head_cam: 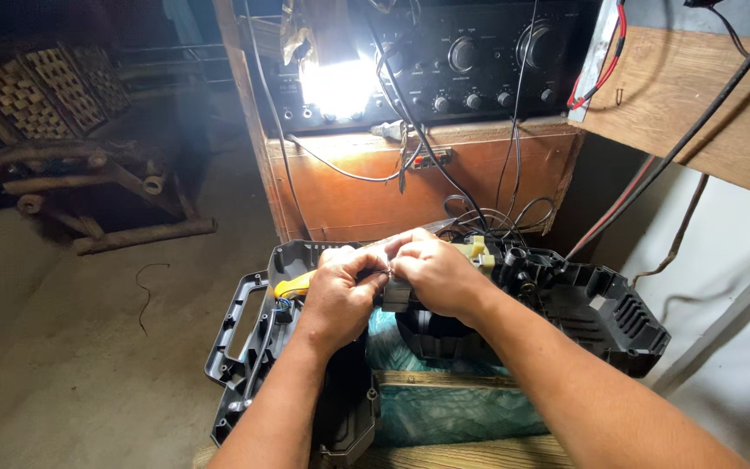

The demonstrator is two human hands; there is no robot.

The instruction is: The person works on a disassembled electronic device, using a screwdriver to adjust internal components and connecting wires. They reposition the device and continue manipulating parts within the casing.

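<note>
Thin wires (pixel 386 271) were pinched between the closed left hand (pixel 338 291) and right hand (pixel 436 274) above an opened grey plastic housing (pixel 601 304).

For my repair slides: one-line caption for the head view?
Both hands, left and right, pinch thin wires over an opened grey plastic tool housing.

Pinched thing (pixel 386 271) (between fingers (pixel 373 260)) indistinct

Bare concrete floor (pixel 88 347) – dim. Wooden lattice chair (pixel 54 113) at left. Orange-brown wooden cabinet (pixel 410 187) ahead, black amplifier (pixel 453 56) on top, bright lamp (pixel 336 82) glaring – pale wall (pixel 740 287) right.
</note>
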